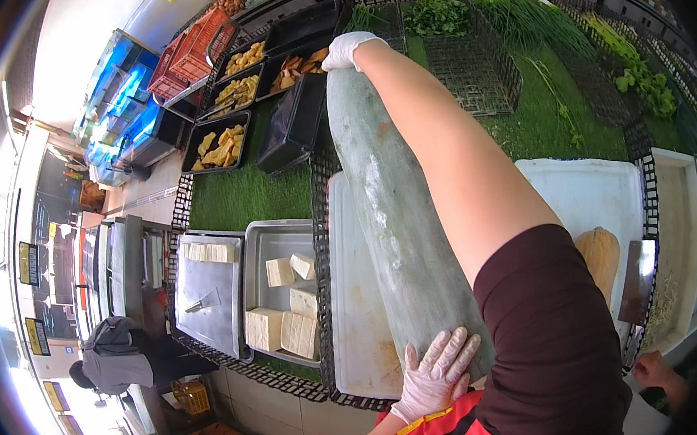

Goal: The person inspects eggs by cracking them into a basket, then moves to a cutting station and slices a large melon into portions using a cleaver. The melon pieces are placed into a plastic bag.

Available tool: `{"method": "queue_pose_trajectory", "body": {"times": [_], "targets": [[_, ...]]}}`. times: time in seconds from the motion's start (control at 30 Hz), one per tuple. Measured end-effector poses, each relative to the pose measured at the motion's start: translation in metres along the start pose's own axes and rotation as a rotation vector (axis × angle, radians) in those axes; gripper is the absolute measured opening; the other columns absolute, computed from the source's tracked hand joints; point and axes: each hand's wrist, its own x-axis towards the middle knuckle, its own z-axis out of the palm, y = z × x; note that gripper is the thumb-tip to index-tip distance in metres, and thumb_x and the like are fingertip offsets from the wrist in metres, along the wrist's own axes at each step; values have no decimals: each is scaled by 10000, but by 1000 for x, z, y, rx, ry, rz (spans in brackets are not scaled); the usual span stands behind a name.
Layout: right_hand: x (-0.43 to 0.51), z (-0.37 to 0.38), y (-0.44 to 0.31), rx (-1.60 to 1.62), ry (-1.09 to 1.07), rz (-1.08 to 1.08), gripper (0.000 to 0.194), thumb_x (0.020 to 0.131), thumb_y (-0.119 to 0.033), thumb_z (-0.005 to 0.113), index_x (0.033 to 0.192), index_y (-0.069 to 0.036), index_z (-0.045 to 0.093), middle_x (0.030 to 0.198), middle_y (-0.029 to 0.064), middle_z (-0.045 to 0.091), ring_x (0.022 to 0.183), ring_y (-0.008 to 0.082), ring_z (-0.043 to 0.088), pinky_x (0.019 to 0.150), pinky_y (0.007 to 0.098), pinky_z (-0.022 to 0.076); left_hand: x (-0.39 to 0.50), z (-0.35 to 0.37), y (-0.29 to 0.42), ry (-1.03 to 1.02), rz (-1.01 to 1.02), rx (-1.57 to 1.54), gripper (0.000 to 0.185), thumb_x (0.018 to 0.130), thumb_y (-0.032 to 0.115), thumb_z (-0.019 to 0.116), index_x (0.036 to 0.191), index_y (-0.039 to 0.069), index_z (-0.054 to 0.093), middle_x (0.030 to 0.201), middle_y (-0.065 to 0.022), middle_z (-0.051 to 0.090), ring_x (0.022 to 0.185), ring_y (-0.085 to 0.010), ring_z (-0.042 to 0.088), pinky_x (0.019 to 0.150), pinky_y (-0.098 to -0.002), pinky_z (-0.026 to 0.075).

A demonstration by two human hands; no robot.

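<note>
A large, pale green winter melon (377, 191) lies lengthwise before me across a white tray (355, 314), its far end reaching over the tray's edge. My right hand (352, 50), in a thin white glove, is cupped over that far end. The right arm, in a dark short sleeve, stretches along the melon and hides part of its right side. At the near end my left hand (438, 372), also gloved, holds the rind with fingers spread. To the right of my arm, a tan squash (599, 260) lies on white tray surface, partly covered by my sleeve.
Tofu blocks (283, 322) sit in metal trays on the left. Black bins (287, 125) and leafy greens (437, 14) stand beyond. A broad metal blade (638, 282) lies at right, near another person's hand (656, 372). Someone with a backpack (114, 337) stands at left.
</note>
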Motion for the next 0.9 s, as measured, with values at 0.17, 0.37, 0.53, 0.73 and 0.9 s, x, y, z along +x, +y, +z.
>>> {"method": "queue_pose_trajectory", "body": {"times": [0.17,0.37,0.53,0.73,0.9], "targets": [[0,-4,-8,-82,-10,36,528,889,-471,508,1205,-82,674,1230,142,662,1134,298,634,932,406,492,-8,-3,-14,14,45,-104,689,868,401,529,1521,245,373,1591,-45,298,1485,-246,219,1144,-603,-100],[-11,-10,8,-184,82,212,580,852,-561,519,1272,-184,654,1276,65,659,1236,249,588,1014,417,439,-24,-14,-45,-63,80,-165,670,842,394,534,1483,225,440,1527,-45,406,1395,-231,380,1125,-616,62],[-50,-24,76,-206,62,374,587,882,-552,495,1266,-135,649,1283,103,646,1134,254,633,966,440,457,-24,-16,-70,-110,271,-223,639,889,413,490,1493,217,421,1551,-46,379,1429,-211,351,1132,-616,39],[-143,-46,154,-78,200,421,864,899,-710,422,1491,-81,396,1573,114,335,1444,288,324,1183,401,240,0,-18,-42,-215,423,-284,638,870,390,567,1472,217,444,1535,-15,399,1433,-190,341,1151,-583,77],[-253,-19,172,358,599,93,509,953,-442,490,1258,-60,629,1285,190,615,1147,356,602,985,432,450,2,-21,-44,-97,386,-179,540,867,348,498,1377,186,563,1475,-82,467,1405,-291,386,1183,-597,-8]]}}
